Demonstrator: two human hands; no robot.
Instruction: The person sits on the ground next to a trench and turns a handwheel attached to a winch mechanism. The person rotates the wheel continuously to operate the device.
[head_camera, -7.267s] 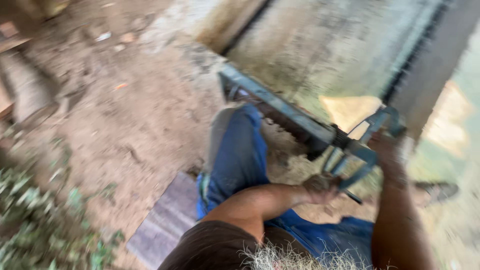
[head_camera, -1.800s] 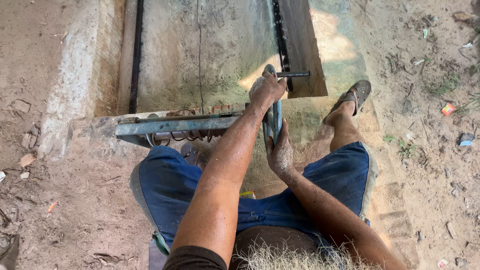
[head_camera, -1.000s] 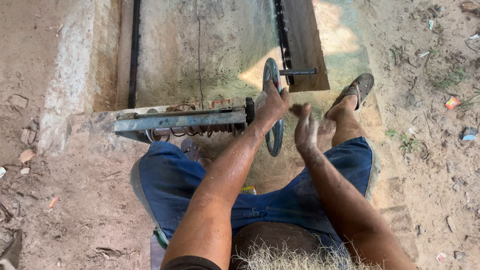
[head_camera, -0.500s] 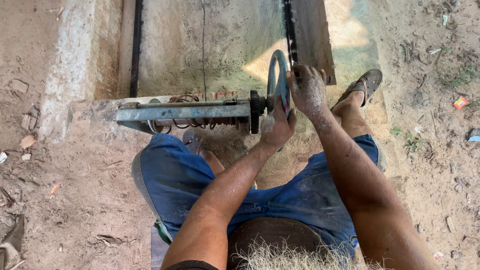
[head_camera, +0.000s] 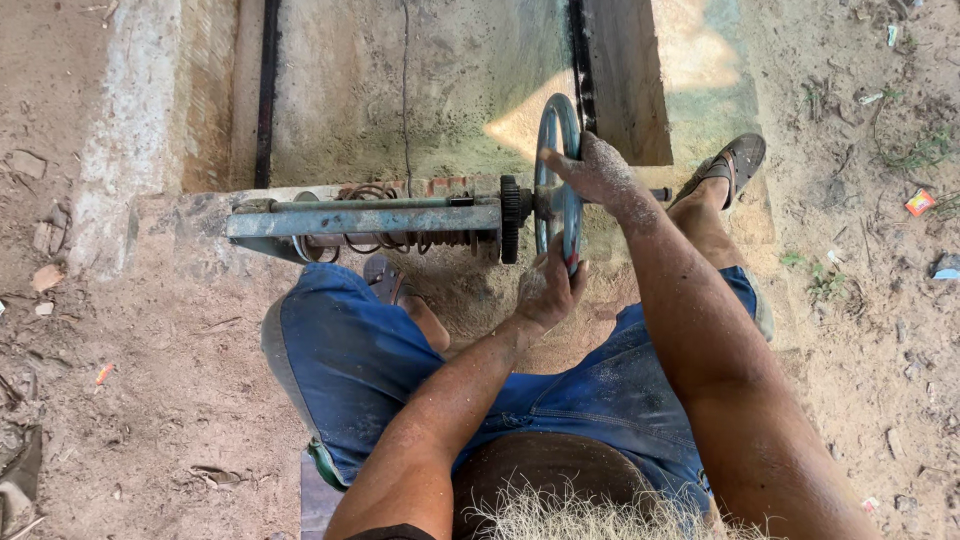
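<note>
While the person sits on the dirt ground (head_camera: 150, 400) at the concrete slab's (head_camera: 440, 90) near edge, both dusty hands grip the blue handwheel (head_camera: 557, 150), which stands upright at the right end of a metal bar (head_camera: 360, 220), beside a black gear (head_camera: 511, 218). Right hand (head_camera: 598, 172) closes its fingers over the upper rim, and left hand (head_camera: 545, 290) pinches the lower rim from below. Rigid and probably heavy iron, the handwheel should handle stiffly, with grit making it a little slippery, so opposite points on the rim look like the best hold.
</note>
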